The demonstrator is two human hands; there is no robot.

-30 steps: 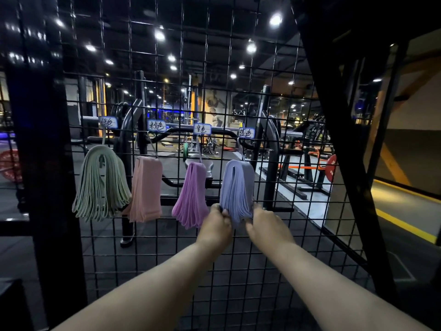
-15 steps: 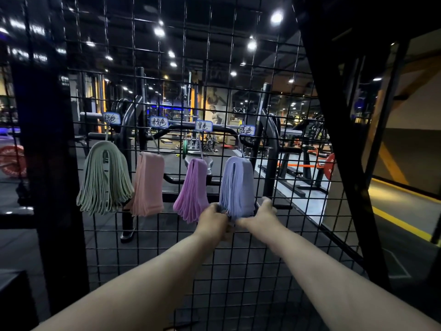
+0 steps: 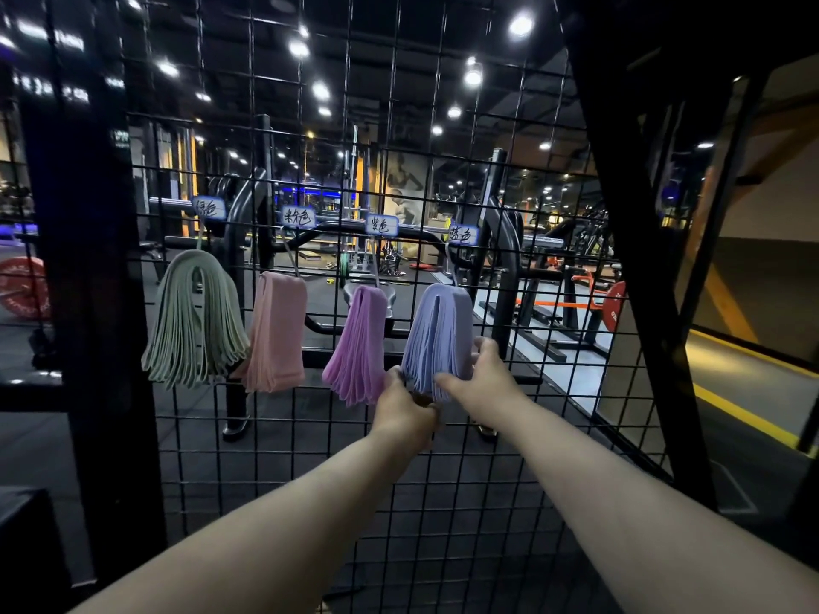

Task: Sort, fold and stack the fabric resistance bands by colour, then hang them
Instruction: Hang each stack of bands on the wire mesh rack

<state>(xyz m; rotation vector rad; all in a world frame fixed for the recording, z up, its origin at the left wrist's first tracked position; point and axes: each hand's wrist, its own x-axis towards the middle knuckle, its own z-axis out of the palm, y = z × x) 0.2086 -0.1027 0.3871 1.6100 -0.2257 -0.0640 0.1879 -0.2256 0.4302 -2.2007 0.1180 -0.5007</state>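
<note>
— Has the right hand [image 3: 481,383] climbed the blue bands [image 3: 436,334], fingers curled round their right edge?
— Yes; the left hand [image 3: 405,409] grips their bottom fringe. They hang rightmost on the wire grid [image 3: 532,379], under the tag 蓝色 [image 3: 463,235], with the purple bands [image 3: 356,343] just left under 紫色. Bare mesh lies further right.

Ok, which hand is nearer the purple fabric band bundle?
Left. The left hand is at the lower right edge of the purple fabric band bundle; the right hand is beyond the lilac-blue bundle.
</note>
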